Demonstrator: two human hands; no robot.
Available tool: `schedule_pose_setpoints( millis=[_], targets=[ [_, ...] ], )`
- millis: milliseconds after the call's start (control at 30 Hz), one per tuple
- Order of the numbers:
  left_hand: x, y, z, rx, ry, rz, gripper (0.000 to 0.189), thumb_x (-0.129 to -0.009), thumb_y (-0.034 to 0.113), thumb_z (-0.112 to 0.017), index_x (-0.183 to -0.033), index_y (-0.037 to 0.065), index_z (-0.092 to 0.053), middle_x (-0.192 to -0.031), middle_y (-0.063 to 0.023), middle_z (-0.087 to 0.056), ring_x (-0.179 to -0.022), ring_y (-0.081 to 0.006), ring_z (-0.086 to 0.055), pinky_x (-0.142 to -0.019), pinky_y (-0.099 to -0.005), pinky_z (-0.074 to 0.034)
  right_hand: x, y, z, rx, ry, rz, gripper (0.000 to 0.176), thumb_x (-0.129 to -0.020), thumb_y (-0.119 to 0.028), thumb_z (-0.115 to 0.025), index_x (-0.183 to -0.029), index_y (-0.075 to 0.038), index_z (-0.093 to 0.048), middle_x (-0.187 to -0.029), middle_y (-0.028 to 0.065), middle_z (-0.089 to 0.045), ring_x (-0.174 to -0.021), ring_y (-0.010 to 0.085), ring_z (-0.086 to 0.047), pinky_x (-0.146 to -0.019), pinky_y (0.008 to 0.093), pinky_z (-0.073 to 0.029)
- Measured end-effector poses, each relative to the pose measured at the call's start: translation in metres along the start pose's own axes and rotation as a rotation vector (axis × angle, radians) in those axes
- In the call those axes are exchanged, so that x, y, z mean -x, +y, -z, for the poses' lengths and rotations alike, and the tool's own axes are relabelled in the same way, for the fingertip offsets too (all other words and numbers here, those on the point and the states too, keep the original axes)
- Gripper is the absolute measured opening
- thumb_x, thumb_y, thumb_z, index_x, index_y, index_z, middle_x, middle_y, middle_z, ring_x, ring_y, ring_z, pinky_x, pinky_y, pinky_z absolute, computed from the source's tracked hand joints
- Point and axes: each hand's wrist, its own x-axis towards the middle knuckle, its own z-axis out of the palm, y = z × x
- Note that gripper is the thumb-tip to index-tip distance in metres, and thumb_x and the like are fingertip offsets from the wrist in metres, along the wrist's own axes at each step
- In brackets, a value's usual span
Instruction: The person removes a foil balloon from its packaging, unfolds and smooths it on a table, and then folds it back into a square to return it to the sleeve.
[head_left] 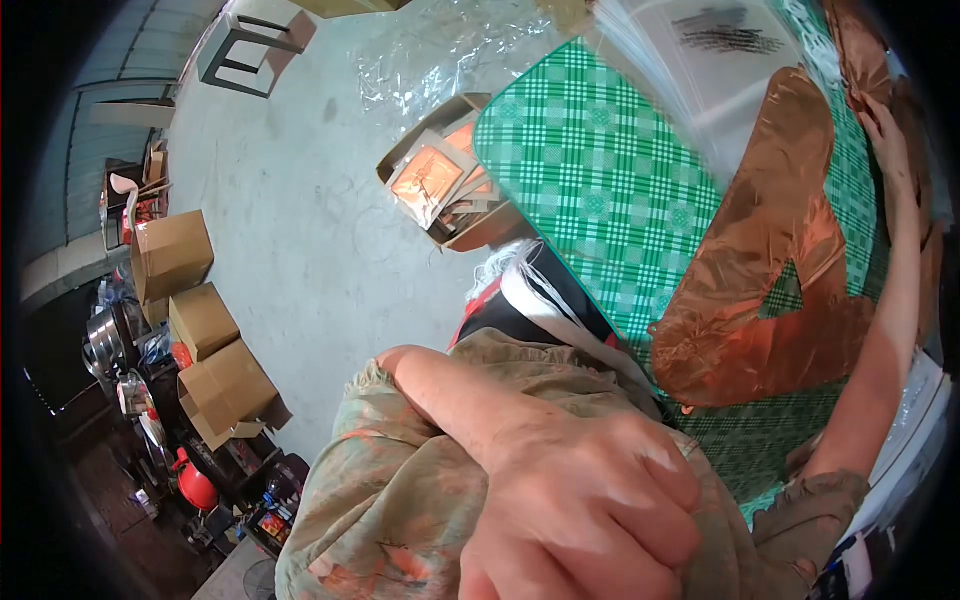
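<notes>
My left hand (590, 500) is close to the camera, its fingers curled into a fist. What it holds, if anything, is hidden. My right arm reaches far up the right side. The right hand (888, 145) has its fingers stretched out against crumpled copper-coloured foil (858, 50) at the table's edge. Between the arms lies a flat, uninflated copper foil balloon (735, 250) with a triangular opening, shaped like a 4 or an A. It rests on a green checked tablecloth (600, 150).
Clear plastic bags (700, 60) are stacked at the table's far side. An open carton (480, 235) holds flat copper-coloured packets. White ribbon strands (540, 300) hang near my lap. More cartons (175, 255) and a stool (250, 55) stand across the floor.
</notes>
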Motion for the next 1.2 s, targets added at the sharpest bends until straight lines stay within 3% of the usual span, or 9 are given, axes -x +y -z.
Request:
schedule_pose_setpoints(
  millis=[333,400,433,533,633,667,833,933,1200],
  targets=[
    [-0.009,0.004,0.014,0.047,-0.096,0.108,0.037,-0.101,0.03,-0.07,-0.137,0.026,-0.067,-0.068,-0.005,-0.062,-0.045,-0.0118,-0.044,-0.042,-0.0256,-0.03,0.006,-0.041,-0.014,0.077,0.184,0.005,0.027,-0.105,-0.017,-0.058,-0.129,-0.012,-0.07,-0.121,0.0116,-0.072,-0.112,0.03,-0.069,-0.097,0.0359,-0.053],
    [-0.013,-0.004,0.028,0.0,-0.157,0.152,0.025,-0.098,0.026,-0.066,-0.122,0.019,-0.067,-0.07,-0.008,-0.064,-0.048,-0.0162,-0.05,-0.043,-0.0285,-0.036,0.015,-0.08,0.003,0.051,0.184,-0.059,0.024,-0.103,-0.016,-0.059,-0.124,-0.013,-0.071,-0.117,0.012,-0.074,-0.107,0.0295,-0.072,-0.092,0.0359,-0.055],
    [-0.011,-0.013,0.039,-0.06,-0.181,0.183,0.015,-0.095,0.022,-0.062,-0.103,0.013,-0.07,-0.071,-0.0103,-0.065,-0.05,-0.0197,-0.056,-0.044,-0.0314,-0.041,0.019,-0.11,0.013,0.059,0.146,-0.114,0.023,-0.102,-0.017,-0.059,-0.121,-0.012,-0.072,-0.115,0.0127,-0.074,-0.103,0.0294,-0.073,-0.089,0.0358,-0.056],
    [-0.04,-0.043,0.064,-0.41,-0.498,0.429,0.03,-0.078,0.009,-0.068,-0.106,0.0,-0.07,-0.086,-0.0121,-0.072,-0.062,-0.0242,-0.066,-0.053,-0.0324,-0.051,0.013,-0.104,0.005,0.374,0.206,-0.161,0.018,-0.101,-0.018,-0.055,-0.109,-0.014,-0.071,-0.099,0.0148,-0.074,-0.087,0.0335,-0.074,-0.077,0.0458,-0.058],
    [-0.066,-0.1,0.058,-0.716,-0.685,0.363,0.034,-0.075,-0.007,-0.068,-0.109,-0.002,-0.069,-0.088,-0.0117,-0.07,-0.07,-0.0251,-0.065,-0.062,-0.0328,-0.052,0.015,-0.125,0.01,0.236,0.285,-0.246,0.018,-0.101,-0.027,-0.056,-0.101,-0.014,-0.067,-0.094,0.0205,-0.071,-0.086,0.0426,-0.071,-0.076,0.0525,-0.056],
    [-0.073,-0.121,0.058,-0.762,-0.771,0.37,0.028,-0.083,-0.001,-0.065,-0.111,-0.004,-0.067,-0.104,-0.0164,-0.07,-0.084,-0.0264,-0.064,-0.075,-0.0364,-0.053,0.016,-0.128,0.011,0.124,0.343,-0.207,0.018,-0.101,-0.028,-0.057,-0.101,-0.013,-0.066,-0.092,0.0208,-0.07,-0.086,0.0434,-0.071,-0.077,0.0539,-0.055],
    [-0.09,-0.258,0.059,-0.887,-0.903,0.237,0.034,-0.093,0.012,-0.068,-0.125,0.003,-0.064,-0.121,-0.0162,-0.069,-0.108,-0.0329,-0.067,-0.092,-0.0414,-0.053,0.013,-0.143,0.027,0.093,0.301,-0.285,0.017,-0.098,-0.029,-0.063,-0.102,-0.012,-0.064,-0.091,0.0197,-0.069,-0.087,0.0425,-0.069,-0.077,0.0551,-0.054],
    [-0.09,-0.346,0.065,-0.953,-0.903,0.143,0.039,-0.093,0.018,-0.07,-0.128,0.005,-0.062,-0.126,-0.0177,-0.067,-0.112,-0.0363,-0.066,-0.095,-0.0442,-0.053,0.007,-0.136,0.026,0.109,0.339,-0.277,0.016,-0.096,-0.025,-0.066,-0.102,-0.011,-0.062,-0.088,0.019,-0.07,-0.086,0.0421,-0.069,-0.076,0.0544,-0.053],
    [-0.091,-0.472,0.047,-1.024,-0.996,0.464,0.038,-0.089,0.024,-0.077,-0.118,0.001,-0.072,-0.107,-0.0203,-0.074,-0.096,-0.0358,-0.072,-0.087,-0.0429,-0.056,0.009,-0.13,0.036,-0.023,0.343,-0.277,0.016,-0.097,-0.023,-0.066,-0.102,-0.008,-0.063,-0.086,0.0219,-0.072,-0.087,0.0433,-0.07,-0.079,0.0533,-0.054]
  ],
)
